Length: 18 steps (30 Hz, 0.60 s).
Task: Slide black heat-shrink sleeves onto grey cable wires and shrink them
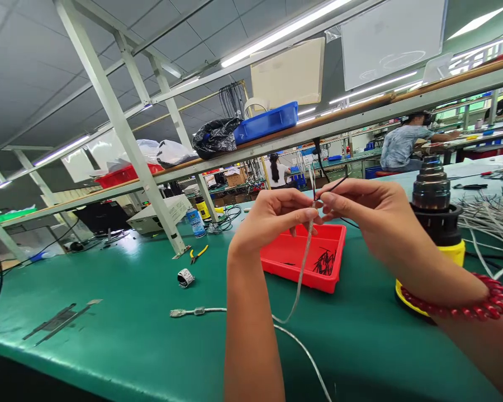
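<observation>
My left hand (272, 218) pinches the upper end of a thin grey cable (302, 268) that hangs down and loops back across the green table (109, 335) to a small plug end (178, 313). Beside it, my right hand (360, 215) touches the same cable end and pinches a thin black strip (333, 185) that sticks up from its fingers. A red bead bracelet (465, 304) is on my right wrist. Both hands hover above a red tray (293, 262) holding a few black ties (324, 261).
A black and yellow stand (433, 223) rises at my right, with a pile of grey cables (490, 220) behind it. Yellow pliers (198, 254), a tape roll (185, 277) and metal strips (61, 319) lie at left. A shelf with a blue bin (266, 121) runs overhead. People sit at far benches.
</observation>
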### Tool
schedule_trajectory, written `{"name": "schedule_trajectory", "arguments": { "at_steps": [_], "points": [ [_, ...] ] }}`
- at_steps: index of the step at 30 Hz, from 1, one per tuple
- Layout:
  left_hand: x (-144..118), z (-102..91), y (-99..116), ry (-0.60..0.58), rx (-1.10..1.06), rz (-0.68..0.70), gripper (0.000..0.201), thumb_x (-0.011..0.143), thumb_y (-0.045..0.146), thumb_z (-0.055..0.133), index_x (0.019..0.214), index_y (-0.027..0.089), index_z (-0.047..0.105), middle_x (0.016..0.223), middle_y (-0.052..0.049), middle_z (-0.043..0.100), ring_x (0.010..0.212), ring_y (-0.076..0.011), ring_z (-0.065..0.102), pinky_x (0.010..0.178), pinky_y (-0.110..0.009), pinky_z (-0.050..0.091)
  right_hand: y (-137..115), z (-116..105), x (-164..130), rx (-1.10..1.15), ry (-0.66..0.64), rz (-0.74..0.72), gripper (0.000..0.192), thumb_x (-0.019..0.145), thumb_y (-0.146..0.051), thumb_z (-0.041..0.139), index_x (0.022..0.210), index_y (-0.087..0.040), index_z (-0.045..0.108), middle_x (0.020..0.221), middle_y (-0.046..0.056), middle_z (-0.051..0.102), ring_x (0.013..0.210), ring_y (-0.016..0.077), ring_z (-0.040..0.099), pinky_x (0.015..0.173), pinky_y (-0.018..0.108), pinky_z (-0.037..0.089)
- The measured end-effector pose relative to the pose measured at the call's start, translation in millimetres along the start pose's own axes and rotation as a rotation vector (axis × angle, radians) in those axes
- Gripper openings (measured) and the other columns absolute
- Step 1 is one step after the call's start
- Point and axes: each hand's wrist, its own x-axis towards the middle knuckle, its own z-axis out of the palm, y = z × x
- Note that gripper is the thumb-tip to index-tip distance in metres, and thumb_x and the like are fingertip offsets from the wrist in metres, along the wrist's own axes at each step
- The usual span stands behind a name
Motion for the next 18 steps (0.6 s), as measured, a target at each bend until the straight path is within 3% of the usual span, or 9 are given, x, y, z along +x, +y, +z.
{"name": "schedule_trajectory", "arguments": {
  "at_steps": [8,13,18],
  "points": [
    [0.7,-0.3,-4.0,-0.04,-0.046,0.029,0.018,0.077,0.028,0.075,0.086,0.014,0.067,0.076,-0.003,0.072,0.067,-0.0121,0.068,0.064,-0.021,0.057,2.0,-0.6,0.1,-0.026,-0.014,-0.026,0.02,0.061,-0.036,0.084,0.065,-0.02,0.072,0.068,0.001,0.068,0.059,0.0098,0.061,0.055,0.021,0.057],
    [-0.4,-0.8,0.3,-0.014,0.039,0.011,0.021,0.079,0.032,0.073,0.087,0.013,0.068,0.073,-0.004,0.07,0.065,-0.0121,0.067,0.058,-0.02,0.054,4.3,-0.4,0.1,-0.038,-0.008,-0.031,0.021,0.062,-0.037,0.084,0.064,-0.021,0.072,0.066,0.001,0.066,0.059,0.0109,0.061,0.052,0.022,0.057],
    [8.2,2.2,-10.0,-0.005,0.032,0.018,0.025,0.078,0.036,0.073,0.086,0.014,0.067,0.072,-0.003,0.068,0.065,-0.0113,0.065,0.057,-0.02,0.049,16.7,-1.0,1.7,-0.035,0.062,-0.068,0.019,0.066,-0.037,0.081,0.066,-0.02,0.07,0.064,0.0,0.066,0.057,0.0112,0.062,0.053,0.023,0.057]
  ]
}}
